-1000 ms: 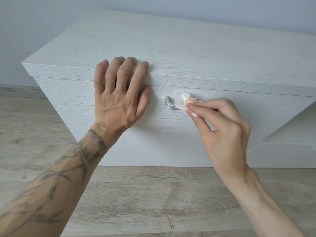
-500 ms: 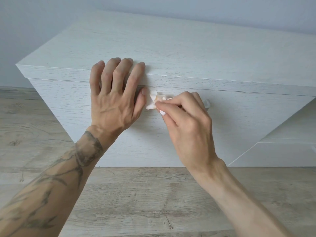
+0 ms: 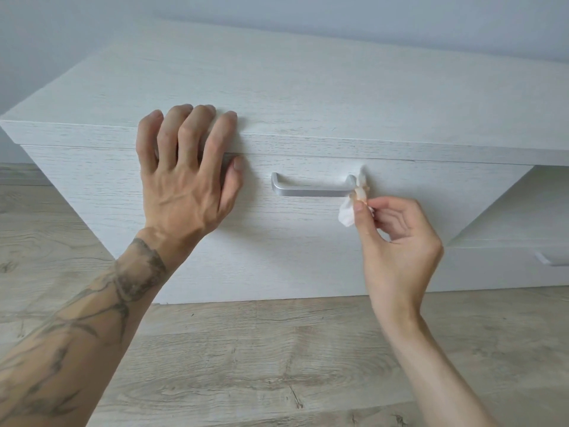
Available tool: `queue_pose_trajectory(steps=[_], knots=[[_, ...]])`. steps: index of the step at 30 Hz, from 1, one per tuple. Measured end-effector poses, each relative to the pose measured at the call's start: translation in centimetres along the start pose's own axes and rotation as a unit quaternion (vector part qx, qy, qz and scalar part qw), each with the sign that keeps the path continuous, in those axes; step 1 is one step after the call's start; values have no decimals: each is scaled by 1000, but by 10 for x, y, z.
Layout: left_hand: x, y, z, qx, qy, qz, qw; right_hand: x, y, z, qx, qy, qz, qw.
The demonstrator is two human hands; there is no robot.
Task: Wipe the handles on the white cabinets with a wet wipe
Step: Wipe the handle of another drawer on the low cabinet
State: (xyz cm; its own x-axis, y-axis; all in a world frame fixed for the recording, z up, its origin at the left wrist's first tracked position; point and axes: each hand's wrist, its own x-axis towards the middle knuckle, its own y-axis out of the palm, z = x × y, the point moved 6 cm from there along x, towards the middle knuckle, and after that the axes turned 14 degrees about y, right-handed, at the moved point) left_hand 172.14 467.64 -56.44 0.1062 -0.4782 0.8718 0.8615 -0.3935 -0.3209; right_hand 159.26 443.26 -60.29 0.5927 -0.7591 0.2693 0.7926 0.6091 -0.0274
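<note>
**A:** What room is this?

**B:** I see a pale plank floor (image 3: 277,365) and a plain grey wall (image 3: 277,13). A white wood-grain cabinet (image 3: 308,97) stands on the floor against that wall, seen from above and in front.

**A:** Any containers?

**B:** One drawer (image 3: 292,241) fills the cabinet's front. It is shut, so I cannot tell what it holds. A low cabinet (image 3: 492,263), also white, sits just beside it on the right.

**A:** Where is the wipe?

**B:** I have the right hand (image 3: 397,238) pinching the crumpled white wipe (image 3: 349,209) between thumb and fingertips. The wipe touches the right end of the silver bar handle (image 3: 311,188) on the drawer. The left hand (image 3: 184,174) lies flat on the drawer front, left of the handle, fingers spread, fingertips over the cabinet's top edge.

**A:** Counts?

**B:** Two hands, one wipe, two cabinets, one drawer, two handles. The second handle (image 3: 551,259) is on the low cabinet, cut off by the picture's right edge.
</note>
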Motion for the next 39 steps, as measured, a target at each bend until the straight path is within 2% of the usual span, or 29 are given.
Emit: queue_pose_trajectory(steps=[6, 11, 17, 23, 26, 31, 33, 37, 39], knots=[[0, 0, 0, -1, -1, 1, 1000, -15, 21, 5, 86, 37, 6, 996], [-1, 0, 0, -2, 0, 3, 1000, -36, 44, 12, 66, -18, 30, 997], [0, 0, 0, 3, -2, 2, 1000, -24, 24, 11, 43, -28, -22, 998], [0, 0, 0, -1, -1, 1, 1000, -48, 66, 23, 2, -86, 11, 996], [0, -1, 0, 1, 0, -1, 1000, -50, 67, 24, -5, -89, 9, 996], [-1, 0, 0, 8, -2, -5, 1000, -31, 34, 15, -3, -66, -41, 997], [-1, 0, 1, 6, -2, -2, 1000, -40, 44, 23, -14, -95, -21, 995], [-2, 1, 0, -3, -3, 7, 1000, -71, 66, 55, -80, -226, 12, 971], [-1, 0, -1, -7, -3, 6, 1000, -65, 70, 63, -88, -242, 16, 966]])
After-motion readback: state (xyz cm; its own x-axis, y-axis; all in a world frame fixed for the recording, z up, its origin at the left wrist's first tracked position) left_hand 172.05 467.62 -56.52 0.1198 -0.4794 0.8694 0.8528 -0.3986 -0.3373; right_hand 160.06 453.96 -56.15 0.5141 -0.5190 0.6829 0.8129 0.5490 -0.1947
